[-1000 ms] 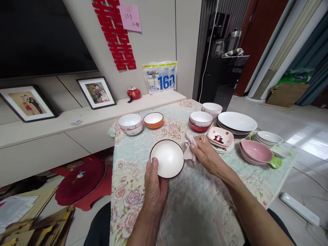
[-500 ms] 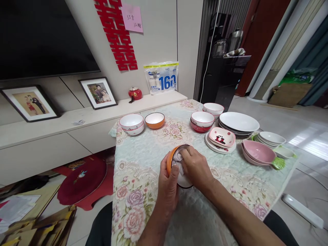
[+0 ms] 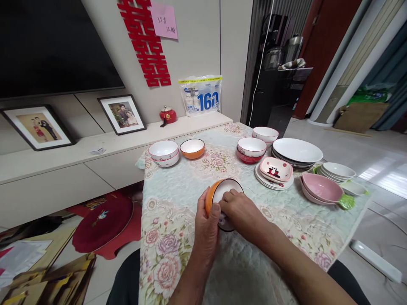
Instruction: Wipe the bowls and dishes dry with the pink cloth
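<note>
An orange bowl (image 3: 212, 195) with a white inside and a dark rim is tilted on its side above the near part of the table. My left hand (image 3: 206, 224) grips it from the left, with the thumb over the rim. Inside the bowl, my right hand (image 3: 238, 209) is closed on a pale cloth (image 3: 223, 221) pressed to the lower inner wall; most of the cloth is hidden under the fingers. A second orange bowl (image 3: 192, 149) sits upright farther back, beside two stacked white bowls (image 3: 163, 151) with red rims.
On the right of the flowered tablecloth (image 3: 178, 190) stand red-and-white bowls (image 3: 251, 148), a stack of large plates (image 3: 298, 150), small cat dishes (image 3: 276, 169), pink leaf-shaped bowls (image 3: 321, 188) and small white bowls (image 3: 336, 170). A cabinet (image 3: 127, 146) with picture frames runs along the wall behind.
My right hand and the cloth have moved down inside the bowl, uncovering its upper white inner wall. My left hand keeps its hold on the rim.
</note>
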Demonstrator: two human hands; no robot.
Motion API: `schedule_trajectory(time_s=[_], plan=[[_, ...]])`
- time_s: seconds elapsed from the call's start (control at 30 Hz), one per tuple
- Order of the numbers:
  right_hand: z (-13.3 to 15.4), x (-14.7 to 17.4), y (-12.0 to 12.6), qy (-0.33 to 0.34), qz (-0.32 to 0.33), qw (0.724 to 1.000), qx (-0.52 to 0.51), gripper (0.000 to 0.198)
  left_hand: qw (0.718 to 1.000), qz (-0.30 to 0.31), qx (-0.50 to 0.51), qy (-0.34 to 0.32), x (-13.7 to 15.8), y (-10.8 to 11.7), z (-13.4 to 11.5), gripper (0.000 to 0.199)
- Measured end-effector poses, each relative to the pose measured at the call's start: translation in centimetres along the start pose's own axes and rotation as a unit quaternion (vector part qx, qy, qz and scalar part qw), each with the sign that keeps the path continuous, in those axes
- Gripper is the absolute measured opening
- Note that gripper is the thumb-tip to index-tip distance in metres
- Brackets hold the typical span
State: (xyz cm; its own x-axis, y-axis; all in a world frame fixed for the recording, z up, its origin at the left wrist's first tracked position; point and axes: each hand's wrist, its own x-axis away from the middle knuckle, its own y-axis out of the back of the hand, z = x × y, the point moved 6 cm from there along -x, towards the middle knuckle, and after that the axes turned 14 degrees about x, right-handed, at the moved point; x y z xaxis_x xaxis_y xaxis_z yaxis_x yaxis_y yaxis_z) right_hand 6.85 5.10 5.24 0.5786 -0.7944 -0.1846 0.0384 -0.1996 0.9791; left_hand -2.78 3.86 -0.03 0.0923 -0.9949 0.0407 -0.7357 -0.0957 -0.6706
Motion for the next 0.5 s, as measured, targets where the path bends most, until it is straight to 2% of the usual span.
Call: schedule_trajectory(time_s=[0.1, 0.2, 0.3, 0.4, 0.5], plan=[[-0.2, -0.4, 0.1, -0.038, -0.039, 0.995, 0.088, 0.009, 1.0, -0.005, -0.009, -0.005, 0.1, -0.3, -0.4, 0.069], [-0.4, -0.7, -0.3, -0.066, -0.047, 0.992, 0.099, 0.008, 1.0, -0.002, 0.014, 0.008, 0.2, -0.7, -0.4, 0.069], [-0.4, -0.6, -0.8, -0.095, -0.029, 0.991, 0.086, 0.008, 1.0, 0.001, -0.011, -0.005, 0.4, -0.5, -0.3, 0.069], [0.0, -0.5, -1.1, -0.076, 0.009, 0.997, 0.012, 0.009, 0.998, 0.0, -0.048, -0.031, 0.3, 0.0, -0.4, 0.07], [0.3, -0.4, -0.8, -0.037, 0.024, 0.99, -0.136, 0.01, 0.996, 0.003, -0.074, -0.046, 0.1, 0.4, -0.6, 0.074]])
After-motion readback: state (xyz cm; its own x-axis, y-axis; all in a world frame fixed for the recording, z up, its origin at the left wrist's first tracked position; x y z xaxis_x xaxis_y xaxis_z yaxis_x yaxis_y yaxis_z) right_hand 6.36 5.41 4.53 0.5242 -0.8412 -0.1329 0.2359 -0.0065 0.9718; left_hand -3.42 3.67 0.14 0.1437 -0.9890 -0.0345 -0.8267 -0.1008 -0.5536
